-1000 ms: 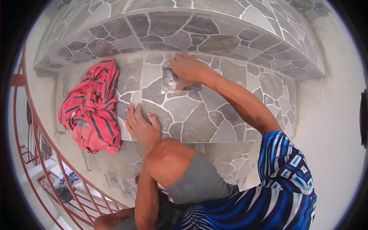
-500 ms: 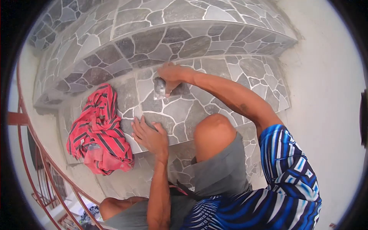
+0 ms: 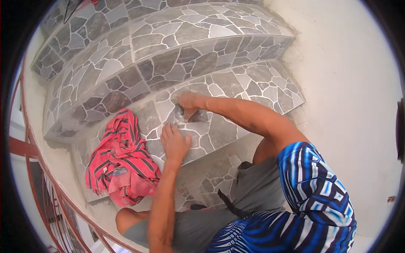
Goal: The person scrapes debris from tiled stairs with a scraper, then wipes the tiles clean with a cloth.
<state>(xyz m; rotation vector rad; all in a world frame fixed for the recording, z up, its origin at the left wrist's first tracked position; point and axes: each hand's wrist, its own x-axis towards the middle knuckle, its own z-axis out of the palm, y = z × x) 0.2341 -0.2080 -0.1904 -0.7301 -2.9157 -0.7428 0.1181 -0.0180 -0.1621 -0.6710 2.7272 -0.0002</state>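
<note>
My right hand (image 3: 189, 104) reaches across the stone-patterned step (image 3: 221, 126), its fingers closed and slightly blurred. Under it a thin, shiny, square-edged plate (image 3: 179, 114) lies against the tread, gripped from above; a scraper's kind of blade, though the hand covers most of it. My left hand (image 3: 175, 143) rests near the front edge of the same step, palm down and holding nothing, fingers stretched forward. To its left is a crumpled red cloth with dark stripes (image 3: 122, 164), spread over the tread and its edge.
Higher curved steps (image 3: 177, 29) with the same grey stone pattern and pale joints rise ahead. A reddish-brown metal railing (image 3: 55, 181) runs down the left. On the right stands a plain pale wall (image 3: 350, 84). A dark wire with something red (image 3: 78, 6) lies at the top left.
The view has shifted, showing more of the upper steps. My left hand has moved forward, nearer my right hand, which stays on the plate. My right knee has dropped back from the step edge.
</note>
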